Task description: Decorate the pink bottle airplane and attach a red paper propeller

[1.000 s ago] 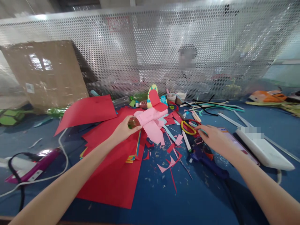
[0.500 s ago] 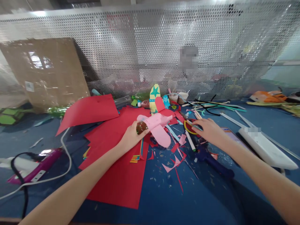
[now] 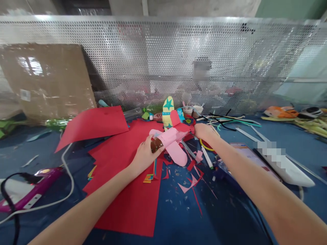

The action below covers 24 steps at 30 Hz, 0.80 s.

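Observation:
My left hand (image 3: pixel 143 153) is wrapped round the brown end of a small bottle (image 3: pixel 156 145), covered further along with pink paper. Pink paper wings (image 3: pixel 176 153) stick out from it, like a toy plane. My right hand (image 3: pixel 207 133) is closed, with its fingertips turned away among the scraps just right of the plane's far end. What it holds, if anything, is hidden. Just below this hand, part of a yellow ring (image 3: pixel 206 145) shows. A white marker (image 3: pixel 207 157) lies nearby, and a dark blue glue gun is mostly covered by my right forearm.
Red paper sheets (image 3: pixel 135 204) spread under my left arm. A yellow paper shape with stars (image 3: pixel 168 107) stands behind the plane. Paper scraps (image 3: pixel 190 183) litter the blue table. A phone (image 3: pixel 251 156) and white device (image 3: pixel 286 166) lie right; a purple power strip (image 3: pixel 43 189) lies left.
My right hand has moved left and away from me, from above the yellow ring towards the plane's far end, and its fingers have curled out of sight. My left hand keeps its hold.

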### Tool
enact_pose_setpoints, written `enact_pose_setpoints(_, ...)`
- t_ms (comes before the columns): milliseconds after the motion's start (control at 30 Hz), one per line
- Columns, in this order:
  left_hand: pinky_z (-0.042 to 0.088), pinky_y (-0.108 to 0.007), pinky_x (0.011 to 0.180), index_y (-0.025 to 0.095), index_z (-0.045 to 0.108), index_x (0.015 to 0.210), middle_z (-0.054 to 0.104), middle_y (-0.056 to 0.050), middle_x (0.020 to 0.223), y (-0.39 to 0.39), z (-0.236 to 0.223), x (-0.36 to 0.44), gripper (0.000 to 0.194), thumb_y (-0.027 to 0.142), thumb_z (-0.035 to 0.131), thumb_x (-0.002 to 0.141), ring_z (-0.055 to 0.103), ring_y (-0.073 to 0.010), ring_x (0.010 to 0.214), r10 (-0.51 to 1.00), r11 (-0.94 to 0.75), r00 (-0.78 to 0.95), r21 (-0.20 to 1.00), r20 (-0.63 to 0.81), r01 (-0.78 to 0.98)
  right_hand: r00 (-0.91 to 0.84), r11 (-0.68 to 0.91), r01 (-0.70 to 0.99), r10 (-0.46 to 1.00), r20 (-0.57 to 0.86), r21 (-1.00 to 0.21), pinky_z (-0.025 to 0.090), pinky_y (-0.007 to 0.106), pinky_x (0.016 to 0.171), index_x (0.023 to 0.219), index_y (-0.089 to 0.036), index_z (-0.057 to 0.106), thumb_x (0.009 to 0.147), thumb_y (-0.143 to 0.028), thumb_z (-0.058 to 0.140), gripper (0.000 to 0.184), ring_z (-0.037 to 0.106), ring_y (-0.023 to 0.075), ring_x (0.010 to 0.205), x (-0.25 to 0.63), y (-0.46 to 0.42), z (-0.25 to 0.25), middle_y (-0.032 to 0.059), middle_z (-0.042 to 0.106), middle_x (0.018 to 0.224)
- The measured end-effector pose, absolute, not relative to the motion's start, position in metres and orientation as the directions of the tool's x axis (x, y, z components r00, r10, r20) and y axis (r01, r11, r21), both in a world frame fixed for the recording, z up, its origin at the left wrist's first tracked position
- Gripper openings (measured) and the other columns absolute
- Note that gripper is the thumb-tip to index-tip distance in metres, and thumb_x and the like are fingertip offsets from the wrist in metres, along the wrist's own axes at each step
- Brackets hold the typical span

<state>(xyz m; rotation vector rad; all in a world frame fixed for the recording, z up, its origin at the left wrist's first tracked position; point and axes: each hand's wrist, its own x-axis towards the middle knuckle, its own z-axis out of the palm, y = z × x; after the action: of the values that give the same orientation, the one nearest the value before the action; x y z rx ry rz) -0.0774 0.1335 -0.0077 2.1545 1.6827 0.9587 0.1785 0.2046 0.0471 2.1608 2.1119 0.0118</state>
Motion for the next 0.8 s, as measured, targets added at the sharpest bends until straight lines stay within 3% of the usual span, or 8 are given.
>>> enact_pose_setpoints(167, 0.044, -0.050, 0.092, 0.011, 0.040, 0.128, 0.060, -0.019, 0.119, 0.135, -0.007, -0.079, 0.068, 0.055, 0.055, 0.078, 0.057, -0.0358, 0.110, 0.935, -0.296, 0.111, 0.567, 0.337, 0.769, 0.007, -0.003, 0.999, 0.994, -0.105, 0.041, 0.052, 0.042, 0.082, 0.120, -0.018, 0.056, 0.091, -0.030, 0.057, 0.031, 0.061, 0.0218, 0.100, 0.187, 0.200, 0.051, 0.0085, 0.059, 0.120)
enact_pose_setpoints(367, 0.047, -0.046, 0.087, 0.014, 0.042, 0.125, 0.064, -0.016, 0.110, 0.138, -0.007, -0.083, 0.060, 0.054, 0.052, 0.082, 0.060, -0.0322, 0.105, 0.930, -0.301, 0.107, 0.563, 0.351, 0.770, 0.028, -0.032, 0.995, 0.998, -0.049, -0.097, 0.052, 0.041, 0.083, 0.119, -0.014, 0.057, 0.090, -0.030, 0.059, 0.033, 0.061, 0.0223, 0.100, 0.183, 0.202, 0.048, 0.0114, 0.059, 0.120)
enact_pose_setpoints(633, 0.045, -0.048, 0.090, 0.015, 0.044, 0.125, 0.062, -0.016, 0.116, 0.136, -0.007, -0.081, 0.059, 0.054, 0.054, 0.081, 0.060, -0.0332, 0.106, 0.924, -0.310, 0.122, 0.526, 0.361, 0.792, 0.131, -0.067, 0.866, 0.987, 0.094, -0.495, 0.053, 0.041, 0.081, 0.117, -0.016, 0.059, 0.090, -0.032, 0.058, 0.032, 0.061, 0.0245, 0.100, 0.213, 0.205, 0.063, 0.0068, 0.059, 0.120)
enact_pose_setpoints(800, 0.044, -0.049, 0.092, 0.018, 0.045, 0.124, 0.059, -0.015, 0.122, 0.133, -0.007, -0.078, 0.057, 0.055, 0.054, 0.081, 0.057, -0.0346, 0.111, 0.915, -0.318, 0.125, 0.495, 0.384, 0.808, 0.147, 0.115, 0.697, 0.943, 0.298, -0.708, 0.053, 0.042, 0.080, 0.120, -0.016, 0.056, 0.092, -0.030, 0.057, 0.032, 0.062, 0.0213, 0.098, 0.233, 0.191, 0.084, 0.0088, 0.059, 0.119)
